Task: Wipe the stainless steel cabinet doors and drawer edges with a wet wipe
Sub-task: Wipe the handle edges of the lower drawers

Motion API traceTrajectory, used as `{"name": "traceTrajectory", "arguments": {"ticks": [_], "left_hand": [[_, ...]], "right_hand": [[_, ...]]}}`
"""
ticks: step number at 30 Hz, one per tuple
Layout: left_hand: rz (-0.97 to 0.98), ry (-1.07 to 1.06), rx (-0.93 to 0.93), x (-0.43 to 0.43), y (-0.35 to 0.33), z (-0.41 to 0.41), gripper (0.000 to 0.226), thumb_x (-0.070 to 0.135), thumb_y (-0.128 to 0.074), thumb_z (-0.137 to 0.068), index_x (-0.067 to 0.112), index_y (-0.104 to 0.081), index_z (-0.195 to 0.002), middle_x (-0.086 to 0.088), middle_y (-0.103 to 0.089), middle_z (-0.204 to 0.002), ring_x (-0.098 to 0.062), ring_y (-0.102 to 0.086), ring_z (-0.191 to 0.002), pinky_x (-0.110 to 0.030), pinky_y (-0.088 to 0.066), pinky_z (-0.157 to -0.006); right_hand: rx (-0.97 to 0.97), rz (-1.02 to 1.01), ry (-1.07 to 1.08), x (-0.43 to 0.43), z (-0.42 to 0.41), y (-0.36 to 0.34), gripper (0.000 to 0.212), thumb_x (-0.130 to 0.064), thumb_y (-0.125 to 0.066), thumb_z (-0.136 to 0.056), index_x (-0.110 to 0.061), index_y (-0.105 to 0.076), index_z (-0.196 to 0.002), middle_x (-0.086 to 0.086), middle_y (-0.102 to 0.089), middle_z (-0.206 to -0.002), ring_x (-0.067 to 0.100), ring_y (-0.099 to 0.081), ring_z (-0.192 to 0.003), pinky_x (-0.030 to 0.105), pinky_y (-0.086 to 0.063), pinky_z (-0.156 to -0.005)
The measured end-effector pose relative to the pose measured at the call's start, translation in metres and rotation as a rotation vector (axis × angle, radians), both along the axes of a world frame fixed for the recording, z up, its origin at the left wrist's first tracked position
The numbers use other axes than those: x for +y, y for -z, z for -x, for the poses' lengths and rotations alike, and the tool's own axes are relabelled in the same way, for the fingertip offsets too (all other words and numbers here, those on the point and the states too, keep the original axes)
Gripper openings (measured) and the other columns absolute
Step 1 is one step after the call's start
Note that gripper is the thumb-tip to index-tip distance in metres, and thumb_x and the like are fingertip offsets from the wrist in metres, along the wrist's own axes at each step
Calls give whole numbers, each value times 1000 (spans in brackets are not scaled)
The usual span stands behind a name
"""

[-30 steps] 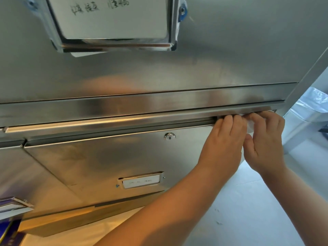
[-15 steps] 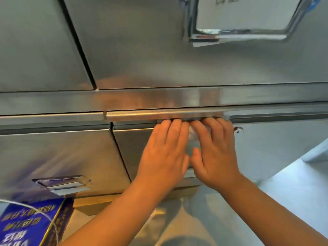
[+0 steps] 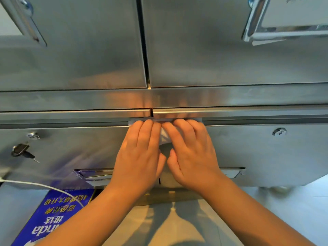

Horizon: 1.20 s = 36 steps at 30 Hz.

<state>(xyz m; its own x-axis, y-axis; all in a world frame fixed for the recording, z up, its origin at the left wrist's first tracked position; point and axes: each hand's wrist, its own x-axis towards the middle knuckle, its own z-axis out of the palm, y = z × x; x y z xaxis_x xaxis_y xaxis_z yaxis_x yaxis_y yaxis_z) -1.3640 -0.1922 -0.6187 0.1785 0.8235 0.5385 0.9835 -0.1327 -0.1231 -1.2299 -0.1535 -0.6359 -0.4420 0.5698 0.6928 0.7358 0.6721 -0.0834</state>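
Observation:
A white wet wipe (image 3: 164, 134) lies against the top edge of the lower steel drawers, right under the long handle rail (image 3: 248, 111). My left hand (image 3: 140, 157) and my right hand (image 3: 191, 155) sit side by side on it, fingers straight and pointing up, fingertips pressing the wipe into the groove below the rail. The hands straddle the vertical gap (image 3: 151, 112) between the left and right drawers. Most of the wipe is hidden under my fingers. Above are two steel cabinet doors (image 3: 204, 47).
A lock with a hanging key (image 3: 22, 150) is on the left drawer, and a plain lock (image 3: 279, 131) on the right one. Label holders (image 3: 92, 174) sit low on the drawers. A blue package (image 3: 53, 215) and a white cable (image 3: 40, 185) lie at lower left.
Both hands have slid the wipe leftward along the groove, from the right end of the right drawer to the seam between the two drawers. My view followed to the left.

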Motion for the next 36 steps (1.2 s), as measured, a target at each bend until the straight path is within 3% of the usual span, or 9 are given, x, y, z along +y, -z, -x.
{"name": "traceTrajectory", "arguments": {"ticks": [3, 7, 15, 22, 27, 36], "left_hand": [[-20, 11, 20, 1, 1, -15, 53, 19, -37, -78, -10, -54, -119, -25, -57, -116, -35, -39, -114, -42, -24, -107], [64, 65, 121, 9, 1, -56, 57, 22, -34, -82, -8, -49, -128, -22, -54, -124, -38, -48, -119, -45, -26, -110], [132, 227, 133, 49, 5, -188, 62, 28, -23, -89, -5, -24, -142, -18, -40, -137, -36, -35, -127, -47, -25, -110], [10, 309, 138, 75, 5, -303, 54, 24, -42, -82, 0, -43, -130, -12, -53, -119, -29, -49, -111, -38, -39, -97], [-71, 352, 90, 87, 7, -357, 51, 23, -43, -80, 0, -39, -125, -11, -54, -115, -27, -50, -105, -36, -40, -94], [-99, 407, 107, 92, 3, -370, 39, 12, -38, -84, 4, -42, -123, -8, -54, -112, -23, -48, -100, -32, -41, -91]], "right_hand": [[-16, -7, 1, 4, -19, 0, 51, -24, -43, -78, -12, -42, -127, 5, -36, -127, 25, -37, -115, 33, -26, -107], [-21, -25, 41, 12, -65, 1, 51, -23, -47, -76, -10, -49, -125, 8, -39, -125, 27, -38, -112, 33, -28, -104], [15, -51, 187, 32, -206, 7, 46, -23, -46, -80, -10, -50, -124, 10, -42, -122, 31, -42, -109, 35, -32, -98], [72, -68, 290, 47, -318, 8, 44, -17, -43, -81, -8, -51, -124, 11, -44, -121, 28, -41, -107, 24, -26, -100], [61, -89, 334, 57, -374, 5, 41, -15, -40, -84, -4, -56, -120, 10, -44, -118, 31, -42, -105, 28, -28, -98], [92, -121, 410, 58, -382, 6, 32, -19, -47, -90, -3, -60, -115, 16, -54, -110, 32, -46, -100, 27, -30, -93]]}}
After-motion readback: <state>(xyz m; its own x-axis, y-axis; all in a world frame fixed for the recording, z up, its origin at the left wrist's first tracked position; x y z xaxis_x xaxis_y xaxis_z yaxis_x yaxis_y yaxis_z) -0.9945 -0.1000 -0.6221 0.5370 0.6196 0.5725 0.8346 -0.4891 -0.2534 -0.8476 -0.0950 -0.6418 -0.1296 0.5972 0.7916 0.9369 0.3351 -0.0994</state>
